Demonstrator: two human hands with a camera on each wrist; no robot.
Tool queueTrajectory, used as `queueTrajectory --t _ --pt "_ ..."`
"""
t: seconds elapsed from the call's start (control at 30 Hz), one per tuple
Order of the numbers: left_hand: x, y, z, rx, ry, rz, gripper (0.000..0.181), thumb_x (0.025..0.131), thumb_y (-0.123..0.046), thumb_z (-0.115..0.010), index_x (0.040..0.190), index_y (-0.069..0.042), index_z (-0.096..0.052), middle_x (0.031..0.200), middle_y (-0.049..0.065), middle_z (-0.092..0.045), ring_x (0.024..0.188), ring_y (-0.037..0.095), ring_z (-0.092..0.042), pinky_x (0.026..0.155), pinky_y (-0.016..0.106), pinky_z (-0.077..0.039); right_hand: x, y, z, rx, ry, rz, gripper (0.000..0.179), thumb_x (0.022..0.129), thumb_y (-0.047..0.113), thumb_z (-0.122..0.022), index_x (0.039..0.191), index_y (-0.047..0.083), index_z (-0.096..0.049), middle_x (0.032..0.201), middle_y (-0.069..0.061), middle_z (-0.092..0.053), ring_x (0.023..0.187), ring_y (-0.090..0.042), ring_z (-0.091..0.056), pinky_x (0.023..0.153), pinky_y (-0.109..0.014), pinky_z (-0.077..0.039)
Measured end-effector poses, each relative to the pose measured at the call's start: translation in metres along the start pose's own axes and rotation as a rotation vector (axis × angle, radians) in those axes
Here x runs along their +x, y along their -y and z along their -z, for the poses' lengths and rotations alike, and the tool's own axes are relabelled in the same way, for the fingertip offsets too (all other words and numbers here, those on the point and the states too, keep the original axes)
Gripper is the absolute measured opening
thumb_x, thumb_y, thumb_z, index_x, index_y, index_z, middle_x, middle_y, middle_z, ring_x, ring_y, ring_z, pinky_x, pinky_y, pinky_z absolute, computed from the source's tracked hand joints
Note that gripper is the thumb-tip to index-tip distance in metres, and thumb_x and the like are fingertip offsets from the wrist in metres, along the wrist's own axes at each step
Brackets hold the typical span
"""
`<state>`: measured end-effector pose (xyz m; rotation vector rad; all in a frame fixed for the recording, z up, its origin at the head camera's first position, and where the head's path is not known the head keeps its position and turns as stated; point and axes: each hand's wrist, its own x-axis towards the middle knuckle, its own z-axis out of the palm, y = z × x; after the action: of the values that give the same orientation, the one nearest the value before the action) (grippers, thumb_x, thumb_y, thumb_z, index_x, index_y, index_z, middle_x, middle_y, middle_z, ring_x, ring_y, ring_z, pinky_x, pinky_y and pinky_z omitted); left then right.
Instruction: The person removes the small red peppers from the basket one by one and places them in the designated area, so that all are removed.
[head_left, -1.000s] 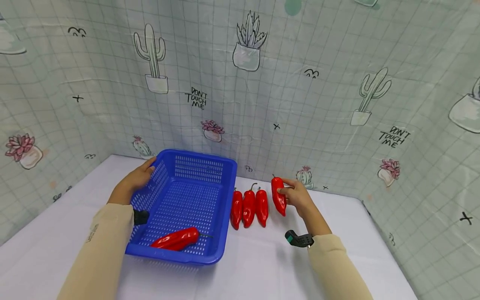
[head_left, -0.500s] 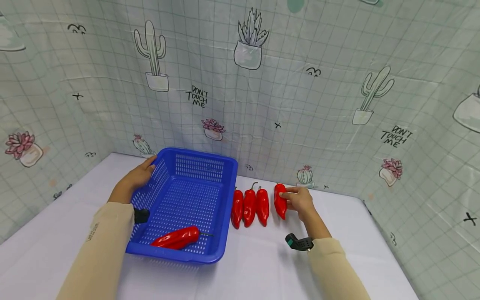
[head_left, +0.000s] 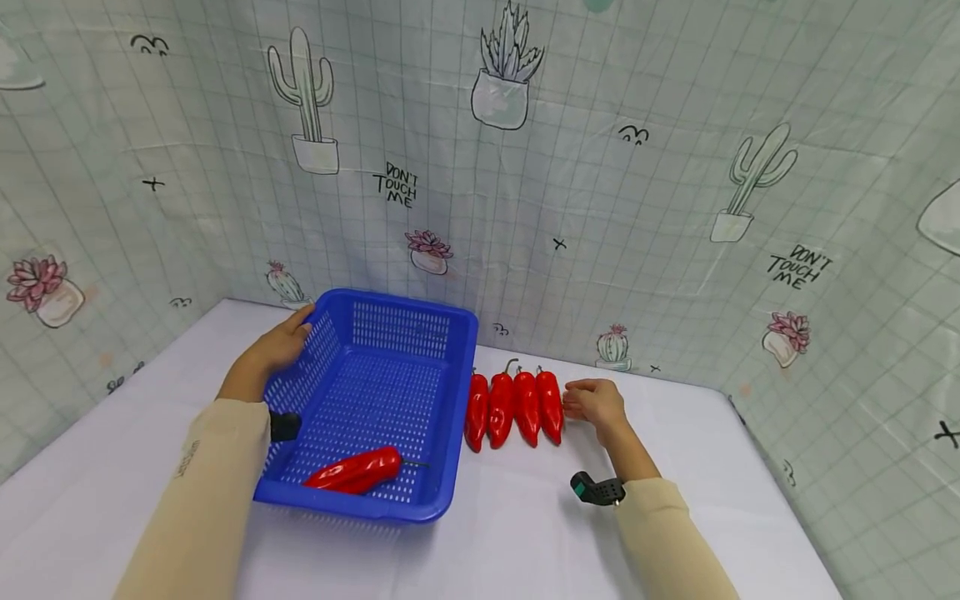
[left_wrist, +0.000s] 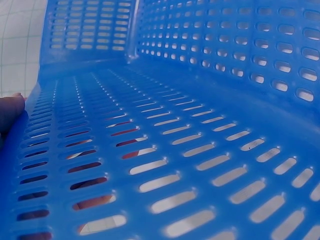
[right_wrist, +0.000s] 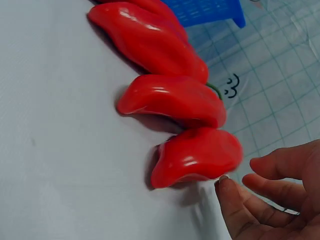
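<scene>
In the head view my left hand (head_left: 273, 346) grips the left side of a blue plastic basket (head_left: 352, 503). The left wrist view shows a finger (left_wrist: 11, 112) at its rim, and parts of the hand show through the wall slots. Inside the basket, near the front, lies a red chili pepper (head_left: 358, 472). Several more red peppers (head_left: 501, 412) lie side by side on the table, right of the basket. Beside the rightmost pepper (head_left: 550, 407) is my right hand (head_left: 596, 402), holding nothing. Its loosely bent fingertips (right_wrist: 260, 167) come close to that pepper (right_wrist: 197, 157) in the right wrist view.
A white cloth (head_left: 525, 533) covers the table. Behind and on both sides hangs a grid-patterned curtain (head_left: 600, 200) printed with potted cacti. The basket stands close to the back curtain.
My right hand has lowered a red pepper, set it against the right end of the row and let go. My left hand still grips the basket. The head view has tilted slightly down.
</scene>
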<state>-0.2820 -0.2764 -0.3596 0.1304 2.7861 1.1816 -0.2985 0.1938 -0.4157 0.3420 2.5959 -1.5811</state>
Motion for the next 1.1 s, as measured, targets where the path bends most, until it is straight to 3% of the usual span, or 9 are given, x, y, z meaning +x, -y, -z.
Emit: queueTrajectory --t 0.17,0.4,0.5,0.63,0.8,0.97,1.1 --pt "0.001 -0.001 0.003 -0.006 0.005 0.006 0.053 0.107 -0.014 -0.019 0.153 0.006 -0.004 0.155 0.039 -0.006 0.142 0.059 -0.007 0.115 0.067 -0.009 0.001 -0.003 -0.003 -0.026 -0.011 -0.003 0.037 0.101 0.016 -0.049 0.125 -0.011 -0.059 0.113 -0.028 -0.067 0.079 -0.02 -0.072 0.079 -0.032 -0.059" --pt "0.0 0.001 0.003 -0.012 -0.008 0.005 0.052 0.107 -0.014 -0.019 0.153 0.007 -0.004 0.154 0.04 -0.007 0.142 0.058 -0.007 0.116 0.066 -0.009 0.003 -0.006 -0.003 -0.004 -0.034 -0.011 0.037 0.102 0.017 -0.047 0.125 -0.011 -0.058 0.114 -0.028 -0.067 0.087 -0.023 -0.072 0.08 -0.032 -0.059" --pt "0.0 0.001 0.003 -0.015 -0.011 0.009 0.053 0.107 -0.014 -0.02 0.153 0.006 -0.005 0.154 0.039 -0.007 0.142 0.059 -0.007 0.116 0.066 -0.009 0.002 -0.001 -0.001 0.067 -0.054 -0.028 0.042 0.103 0.015 -0.045 0.135 -0.011 -0.048 0.123 -0.03 -0.062 0.097 -0.029 -0.071 0.084 -0.033 -0.058" --pt "0.001 0.001 0.002 -0.012 -0.01 0.01 0.053 0.107 -0.016 -0.02 0.154 0.006 -0.005 0.155 0.038 -0.008 0.142 0.058 -0.008 0.116 0.066 -0.01 -0.001 0.017 0.001 0.203 -0.042 -0.051 0.058 0.103 0.015 -0.045 0.152 -0.005 -0.022 0.138 -0.032 -0.05 0.118 -0.038 -0.062 0.092 -0.036 -0.053" --pt "0.003 0.0 0.003 0.024 -0.009 0.024 0.053 0.108 -0.017 -0.019 0.155 0.003 -0.005 0.156 0.037 -0.009 0.142 0.057 -0.01 0.116 0.066 -0.011 -0.012 0.05 -0.013 0.325 0.038 -0.028 0.069 0.103 0.016 -0.045 0.157 0.002 -0.005 0.146 -0.028 -0.043 0.128 -0.039 -0.054 0.097 -0.036 -0.049" --pt "0.004 -0.002 0.003 0.031 -0.014 0.035 0.053 0.108 -0.018 -0.02 0.155 0.001 -0.006 0.156 0.036 -0.011 0.142 0.058 -0.011 0.115 0.067 -0.011 -0.029 0.09 -0.04 0.408 0.137 0.026 0.067 0.102 0.014 -0.047 0.156 0.004 -0.009 0.14 -0.027 -0.049 0.122 -0.039 -0.059 0.096 -0.039 -0.051" --pt "0.003 -0.001 0.004 0.027 -0.009 0.055 0.053 0.107 -0.017 -0.019 0.155 0.001 -0.006 0.156 0.036 -0.01 0.142 0.058 -0.011 0.115 0.067 -0.011 -0.048 0.12 -0.066 0.508 0.296 0.071 0.062 0.102 0.011 -0.047 0.154 0.0 -0.015 0.138 -0.03 -0.05 0.12 -0.042 -0.059 0.095 -0.044 -0.051"
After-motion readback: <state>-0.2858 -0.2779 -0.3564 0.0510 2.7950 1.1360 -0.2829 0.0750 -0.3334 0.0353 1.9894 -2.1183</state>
